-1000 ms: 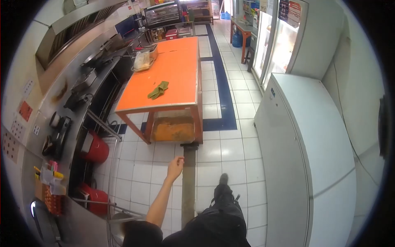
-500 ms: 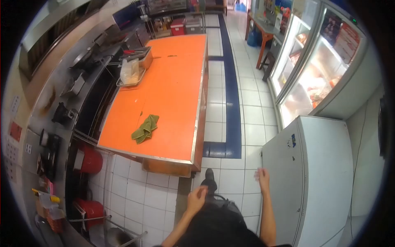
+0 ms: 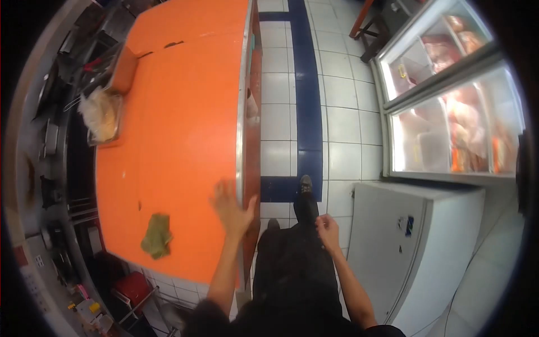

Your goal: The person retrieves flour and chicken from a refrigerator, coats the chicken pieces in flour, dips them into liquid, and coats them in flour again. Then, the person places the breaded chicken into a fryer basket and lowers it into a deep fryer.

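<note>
Left hand (image 3: 233, 213) at the counter (image 3: 185, 112) edge

The orange counter runs along our left side. Our left hand is spread wide over its metal rim (image 3: 242, 129), blurred; we cannot tell whether it touches. Our right hand (image 3: 327, 230) hangs half curled beside our leg (image 3: 307, 209); whether its fingers meet, we cannot tell. For steadiness, we would do well to lay the left palm flat, inside the rim, and keep the right arm clear of the freezer (image 3: 382, 236). The green cloth (image 3: 157, 236) lies near the counter's near end; farther along, a bag (image 3: 99, 116) sits on a tray (image 3: 115, 133). Across the floor (image 3: 339, 121) glows a fridge (image 3: 387, 112).
</note>
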Demonstrator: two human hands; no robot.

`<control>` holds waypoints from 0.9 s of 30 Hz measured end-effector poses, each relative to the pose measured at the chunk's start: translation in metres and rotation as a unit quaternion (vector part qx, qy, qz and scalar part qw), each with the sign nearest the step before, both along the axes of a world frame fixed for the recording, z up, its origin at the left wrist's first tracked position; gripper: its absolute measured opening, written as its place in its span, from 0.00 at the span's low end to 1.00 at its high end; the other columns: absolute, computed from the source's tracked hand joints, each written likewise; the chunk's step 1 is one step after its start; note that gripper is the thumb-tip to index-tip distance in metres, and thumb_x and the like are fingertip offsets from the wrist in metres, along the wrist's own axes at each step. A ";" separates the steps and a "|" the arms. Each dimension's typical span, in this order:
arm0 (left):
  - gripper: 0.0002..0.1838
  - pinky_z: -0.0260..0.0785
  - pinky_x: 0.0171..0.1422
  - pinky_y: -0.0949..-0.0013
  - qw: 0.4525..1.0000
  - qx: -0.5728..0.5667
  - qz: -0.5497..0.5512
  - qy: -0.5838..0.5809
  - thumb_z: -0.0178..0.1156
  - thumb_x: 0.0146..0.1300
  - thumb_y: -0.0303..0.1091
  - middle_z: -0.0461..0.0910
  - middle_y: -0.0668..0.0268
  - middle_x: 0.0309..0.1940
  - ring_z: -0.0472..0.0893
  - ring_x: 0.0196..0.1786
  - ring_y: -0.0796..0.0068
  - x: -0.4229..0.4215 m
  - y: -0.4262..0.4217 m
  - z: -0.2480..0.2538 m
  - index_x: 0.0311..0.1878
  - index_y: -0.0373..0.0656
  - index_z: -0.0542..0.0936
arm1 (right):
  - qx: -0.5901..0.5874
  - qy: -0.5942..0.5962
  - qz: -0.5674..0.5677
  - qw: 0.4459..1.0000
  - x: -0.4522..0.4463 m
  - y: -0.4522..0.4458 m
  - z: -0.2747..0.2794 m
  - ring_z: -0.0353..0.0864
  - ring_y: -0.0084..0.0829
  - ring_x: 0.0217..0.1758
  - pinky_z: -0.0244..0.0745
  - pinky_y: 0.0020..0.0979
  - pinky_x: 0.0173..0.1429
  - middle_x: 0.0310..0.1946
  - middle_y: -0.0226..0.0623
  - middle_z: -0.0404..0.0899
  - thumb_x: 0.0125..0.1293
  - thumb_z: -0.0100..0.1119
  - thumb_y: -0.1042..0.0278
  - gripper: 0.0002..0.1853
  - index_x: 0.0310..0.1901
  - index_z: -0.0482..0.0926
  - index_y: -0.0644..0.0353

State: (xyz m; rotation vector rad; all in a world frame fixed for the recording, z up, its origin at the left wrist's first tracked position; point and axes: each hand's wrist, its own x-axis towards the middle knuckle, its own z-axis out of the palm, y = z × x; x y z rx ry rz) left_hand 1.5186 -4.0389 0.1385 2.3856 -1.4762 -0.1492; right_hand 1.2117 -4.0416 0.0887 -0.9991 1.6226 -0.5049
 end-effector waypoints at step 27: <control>0.39 0.43 0.74 0.35 0.981 0.165 0.087 -0.055 0.57 0.64 0.55 0.56 0.40 0.69 0.54 0.73 0.37 0.015 0.003 -0.027 0.67 0.34 0.59 | 0.166 -0.093 0.147 0.971 0.269 -0.095 -0.436 0.85 0.40 0.40 0.76 0.37 0.47 0.37 0.48 0.85 0.56 0.68 0.61 0.18 0.45 0.83 0.64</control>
